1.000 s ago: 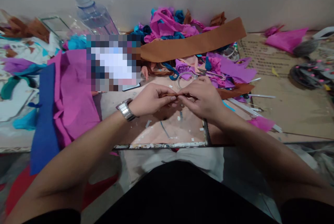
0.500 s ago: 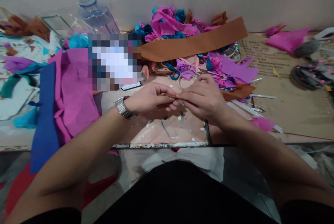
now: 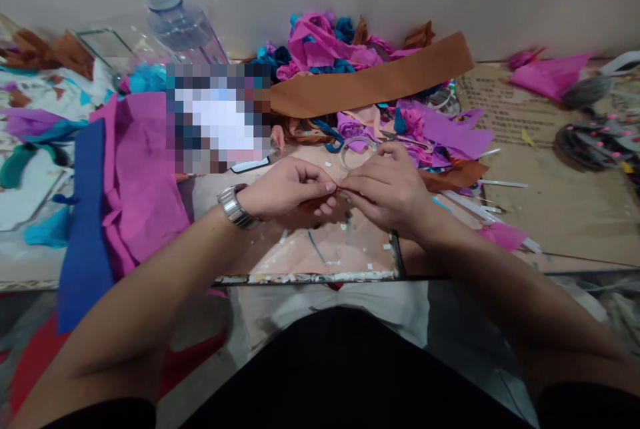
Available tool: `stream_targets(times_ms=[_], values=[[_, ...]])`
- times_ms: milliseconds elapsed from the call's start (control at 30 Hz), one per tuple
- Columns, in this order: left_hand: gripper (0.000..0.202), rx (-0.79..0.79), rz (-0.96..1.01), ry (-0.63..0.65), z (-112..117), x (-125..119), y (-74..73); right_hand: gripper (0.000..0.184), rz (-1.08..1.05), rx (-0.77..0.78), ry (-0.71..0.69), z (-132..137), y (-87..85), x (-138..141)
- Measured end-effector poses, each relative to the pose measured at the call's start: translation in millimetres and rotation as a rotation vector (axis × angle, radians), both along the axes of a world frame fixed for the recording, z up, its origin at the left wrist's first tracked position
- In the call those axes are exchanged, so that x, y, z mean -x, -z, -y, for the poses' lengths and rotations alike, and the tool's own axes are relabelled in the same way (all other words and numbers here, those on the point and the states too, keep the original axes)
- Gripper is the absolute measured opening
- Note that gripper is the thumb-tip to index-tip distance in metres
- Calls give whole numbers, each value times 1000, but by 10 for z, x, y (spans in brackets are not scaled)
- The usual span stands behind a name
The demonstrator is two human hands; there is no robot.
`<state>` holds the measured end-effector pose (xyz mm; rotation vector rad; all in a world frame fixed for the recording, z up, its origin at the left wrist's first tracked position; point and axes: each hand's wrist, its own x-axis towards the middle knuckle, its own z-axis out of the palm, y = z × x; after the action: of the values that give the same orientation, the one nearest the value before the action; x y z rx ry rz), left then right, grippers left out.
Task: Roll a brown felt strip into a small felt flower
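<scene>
My left hand (image 3: 287,190), with a metal watch (image 3: 232,206) at the wrist, and my right hand (image 3: 390,189) meet fingertip to fingertip over a glass-topped board (image 3: 320,255). Both hands are closed, pinching a thin strip of brown crepe paper (image 3: 320,202) between thumbs and fingers; most of the strip is hidden by the fingers. A roll of clear tape (image 3: 356,146) lies just beyond my right hand.
A long brown paper strip (image 3: 370,85) lies across a heap of pink, purple and blue crepe scraps (image 3: 330,49). Pink (image 3: 143,175) and blue sheets (image 3: 85,215) lie at left, a water bottle (image 3: 175,19) at back left, white sticks (image 3: 490,205) and cardboard (image 3: 565,195) at right.
My hands have drawn slightly closer together, and less of the brown strip shows between the fingertips. Everything else stays put.
</scene>
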<state>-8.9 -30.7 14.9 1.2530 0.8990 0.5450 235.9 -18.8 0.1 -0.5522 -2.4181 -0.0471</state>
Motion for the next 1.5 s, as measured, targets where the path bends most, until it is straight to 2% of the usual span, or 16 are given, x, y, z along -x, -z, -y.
stream_targets(times_ms=[333, 567, 867, 1033, 1200, 1333, 1500], values=[[29, -405, -258, -29, 12, -12, -8, 8, -9, 137, 77, -14, 17, 39], [25, -734, -395, -67, 27, -5, 28, 7, -50, 142, 153, -21, 50, 58], [28, -708, -377, -63, 24, -17, 61, 11, -20, 177, 115, -21, 36, 58], [27, -927, -491, -86, 44, -24, 76, 10, -84, 280, 127, -22, 41, 68], [25, -1164, -587, -89, 35, -30, 127, 7, -207, 391, 69, -27, 43, 89], [22, -1240, -642, -108, 42, -37, 149, 7, -269, 437, 44, -23, 26, 114], [22, -1293, -611, -139, 67, -61, 138, 7, -267, 469, 72, -6, 28, 159]])
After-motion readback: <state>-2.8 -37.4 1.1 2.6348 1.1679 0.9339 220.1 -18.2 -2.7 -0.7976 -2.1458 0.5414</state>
